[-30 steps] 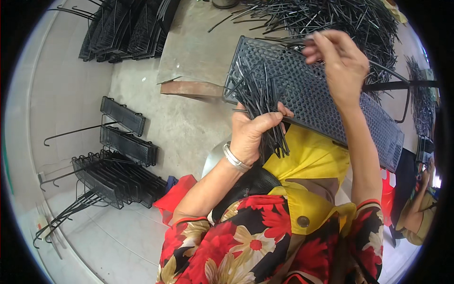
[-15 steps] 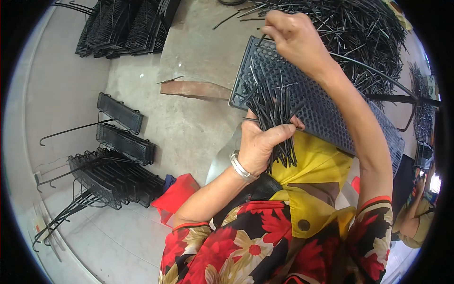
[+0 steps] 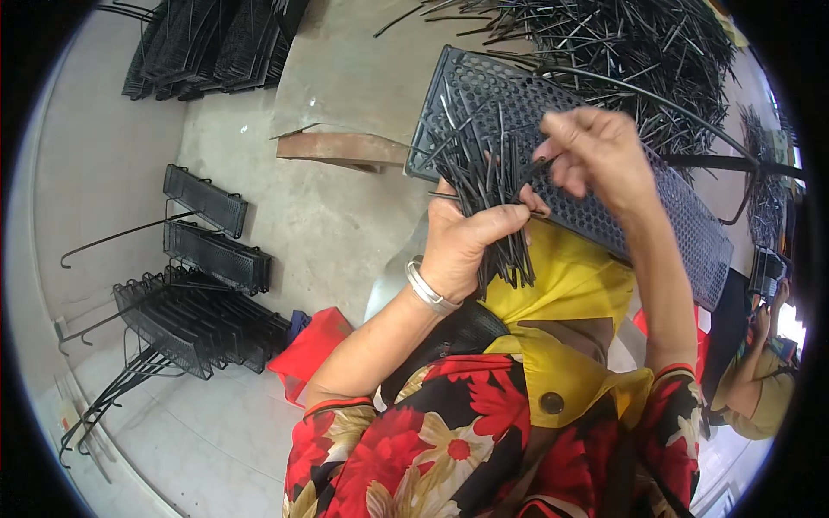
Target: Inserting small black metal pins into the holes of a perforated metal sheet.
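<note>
A loose bundle of thin black strips [image 3: 492, 177] fans upward from my left hand [image 3: 466, 237], whose thumb presses across it. Some lower ends poke out below the thumb. Just right of the bundle, my right hand [image 3: 604, 160] has its fingers curled, slightly blurred, with the dark end of a strip at the fingertips beside the bundle. Beneath both hands lies a long black perforated panel [image 3: 665, 211], tilted from upper left to lower right across my lap. Part of it is hidden by the bundle and my right hand.
A large heap of black strips [image 3: 630, 52] lies beyond the panel, with a black rod [image 3: 682, 104] in front. At left, black mesh racks [image 3: 186, 319] with hooked rods stand on the floor. Stacked mesh panels [image 3: 207, 43] are at upper left. Another person [image 3: 760, 388] sits at far right.
My right hand has come down from the panel's upper left corner to beside the bundle. My left hand still grips the strips. The whole view has shifted slightly.
</note>
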A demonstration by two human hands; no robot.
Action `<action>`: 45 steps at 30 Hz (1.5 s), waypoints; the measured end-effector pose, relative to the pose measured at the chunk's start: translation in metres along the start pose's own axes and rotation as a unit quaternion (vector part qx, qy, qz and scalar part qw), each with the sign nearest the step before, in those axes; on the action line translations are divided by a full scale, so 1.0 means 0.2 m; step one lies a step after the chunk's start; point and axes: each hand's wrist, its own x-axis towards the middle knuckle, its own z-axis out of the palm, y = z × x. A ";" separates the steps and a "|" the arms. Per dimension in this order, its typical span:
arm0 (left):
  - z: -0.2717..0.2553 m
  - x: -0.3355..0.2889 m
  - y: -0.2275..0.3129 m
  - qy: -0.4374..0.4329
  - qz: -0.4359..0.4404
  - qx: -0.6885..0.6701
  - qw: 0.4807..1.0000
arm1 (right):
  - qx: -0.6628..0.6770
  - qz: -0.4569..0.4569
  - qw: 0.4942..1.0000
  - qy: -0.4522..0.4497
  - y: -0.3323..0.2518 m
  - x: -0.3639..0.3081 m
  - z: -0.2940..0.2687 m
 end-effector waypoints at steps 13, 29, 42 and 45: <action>0.00 0.01 0.00 -0.055 -0.023 0.069 0.996 | 0.262 -0.081 0.960 0.063 0.08 0.15 0.09; 0.02 0.00 0.03 -0.034 -0.064 0.056 0.996 | 0.041 -0.412 0.902 0.126 -0.03 0.39 0.16; 0.01 0.00 0.02 -0.041 -0.054 0.046 0.997 | -0.336 -0.515 0.788 0.023 -0.12 0.44 0.09; 0.00 0.01 0.01 -0.041 -0.039 0.062 0.996 | -0.404 -0.479 0.779 0.019 -0.09 0.46 0.09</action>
